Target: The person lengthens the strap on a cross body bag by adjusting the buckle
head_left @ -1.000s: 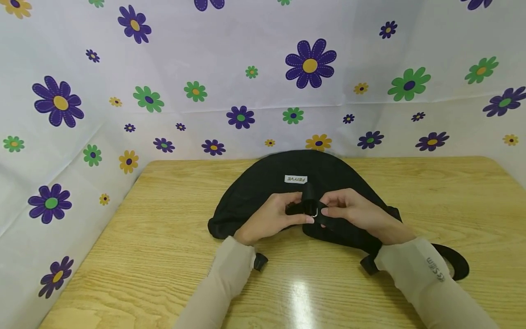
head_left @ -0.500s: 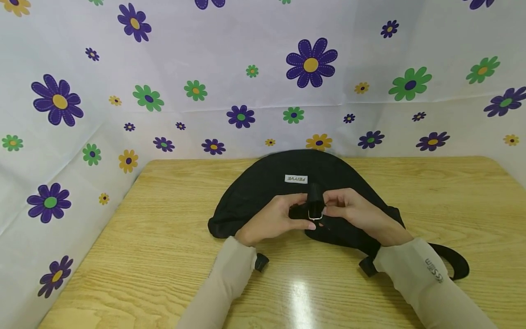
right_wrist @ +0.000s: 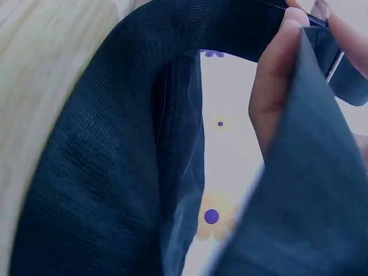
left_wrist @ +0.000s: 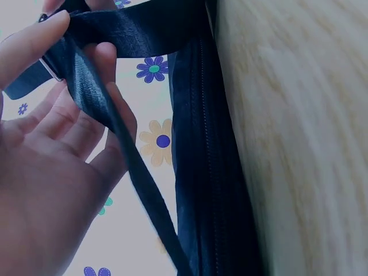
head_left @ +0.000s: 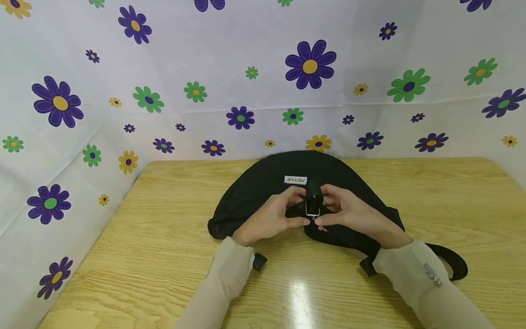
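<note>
A black cloth bag (head_left: 255, 196) with a curved top lies on the wooden table, its white label (head_left: 295, 179) upside down. Above its near edge, a black strap (head_left: 314, 191) stands in an upright loop through a metal buckle (head_left: 312, 214). My left hand (head_left: 267, 219) pinches the strap just left of the buckle, thumb lowest. From the other side my right hand (head_left: 355, 212) pinches it, thumb tip close under the buckle. A twisted length of strap (left_wrist: 141, 167) runs down past the left fingers in the left wrist view. Strap webbing (right_wrist: 305, 172) partly hides the right hand in the right wrist view.
Another strap loop (head_left: 456, 262) lies on the table (head_left: 144, 256) beyond the right forearm. Black strap ends (head_left: 259, 262) poke out near both cuffs. A flower-printed cloth (head_left: 230, 55) hangs behind the table and along its left side.
The strap loop and buckle first turned and moved right, then slightly back left. My right thumb has come down and left to beneath the buckle. The bag has stayed in place.
</note>
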`<state>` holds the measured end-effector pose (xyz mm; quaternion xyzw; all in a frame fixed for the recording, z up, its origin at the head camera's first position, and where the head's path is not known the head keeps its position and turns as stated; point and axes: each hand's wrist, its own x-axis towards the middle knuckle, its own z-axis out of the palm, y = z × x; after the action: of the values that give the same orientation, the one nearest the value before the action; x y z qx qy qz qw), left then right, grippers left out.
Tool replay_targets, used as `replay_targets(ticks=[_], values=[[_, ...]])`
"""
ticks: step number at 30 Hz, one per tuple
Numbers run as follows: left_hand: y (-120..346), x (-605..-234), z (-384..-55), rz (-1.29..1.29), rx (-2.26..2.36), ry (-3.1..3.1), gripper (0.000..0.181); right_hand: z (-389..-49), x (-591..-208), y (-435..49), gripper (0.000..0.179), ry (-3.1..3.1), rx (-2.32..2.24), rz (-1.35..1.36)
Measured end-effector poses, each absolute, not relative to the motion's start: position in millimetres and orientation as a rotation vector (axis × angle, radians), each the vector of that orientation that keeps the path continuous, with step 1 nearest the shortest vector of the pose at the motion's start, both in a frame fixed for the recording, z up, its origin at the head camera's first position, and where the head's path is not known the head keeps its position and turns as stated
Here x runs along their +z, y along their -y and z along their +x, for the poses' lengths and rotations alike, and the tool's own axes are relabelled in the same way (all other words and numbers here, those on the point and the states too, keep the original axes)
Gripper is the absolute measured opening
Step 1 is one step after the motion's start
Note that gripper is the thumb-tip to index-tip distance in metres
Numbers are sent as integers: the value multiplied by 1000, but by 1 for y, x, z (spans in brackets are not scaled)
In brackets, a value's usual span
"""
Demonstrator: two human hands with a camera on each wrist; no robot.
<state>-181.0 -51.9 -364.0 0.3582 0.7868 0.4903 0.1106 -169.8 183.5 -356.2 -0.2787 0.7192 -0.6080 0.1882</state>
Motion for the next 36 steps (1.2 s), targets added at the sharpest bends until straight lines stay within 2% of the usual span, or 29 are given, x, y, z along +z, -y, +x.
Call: replay_targets(ticks=[4,14,19,28,36], values=[[52,-365,-181,1048,1449,-2329,43,-168,-357,-178,48,-2090,-1697,-831],[53,-366,-182,1080,1394,-2399,30,-165,-356,-167,42,-2313,-1599,-803],[54,-367,-182,1090,1380,-2381,29,-165,-353,-167,34,-2407,-1548,-805],[59,-366,-182,1116,1345,-2322,32,-162,-351,-178,49,-2551,-1367,-826],[70,-363,-183,1058,1325,-2323,31,-162,-349,-185,40,-2550,-1364,-840]])
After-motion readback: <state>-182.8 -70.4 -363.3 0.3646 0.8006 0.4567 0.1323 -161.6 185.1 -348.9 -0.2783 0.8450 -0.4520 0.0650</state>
